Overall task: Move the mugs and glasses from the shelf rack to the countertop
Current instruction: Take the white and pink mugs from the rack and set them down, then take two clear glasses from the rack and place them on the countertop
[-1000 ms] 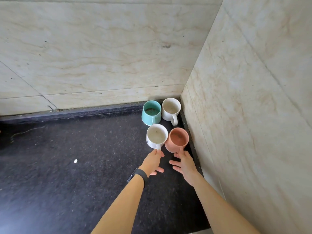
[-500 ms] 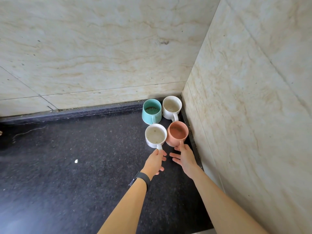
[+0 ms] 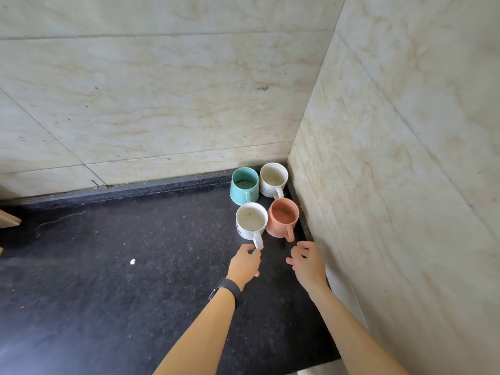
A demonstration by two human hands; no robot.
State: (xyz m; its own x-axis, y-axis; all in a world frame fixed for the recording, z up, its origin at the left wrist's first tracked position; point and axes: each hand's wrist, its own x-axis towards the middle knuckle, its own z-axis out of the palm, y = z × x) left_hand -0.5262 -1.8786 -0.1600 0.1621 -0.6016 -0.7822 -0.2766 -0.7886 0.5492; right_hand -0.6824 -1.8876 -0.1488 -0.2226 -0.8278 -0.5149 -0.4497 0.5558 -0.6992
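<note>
Four mugs upright in the corner of the black countertop: teal mug and white mug at the back, a second white mug and terracotta mug in front. Left hand touches the front white mug's handle, fingers curled, grip unclear. Right hand is open, holding nothing, just short of the terracotta mug's handle.

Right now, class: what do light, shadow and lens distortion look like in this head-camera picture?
Head view: soft, even daylight; no harsh glare on the black countertop; faint shadows beside the four mugs, such as the terracotta mug; wide-angle bending of the wall tile lines; edges slightly soft.
</note>
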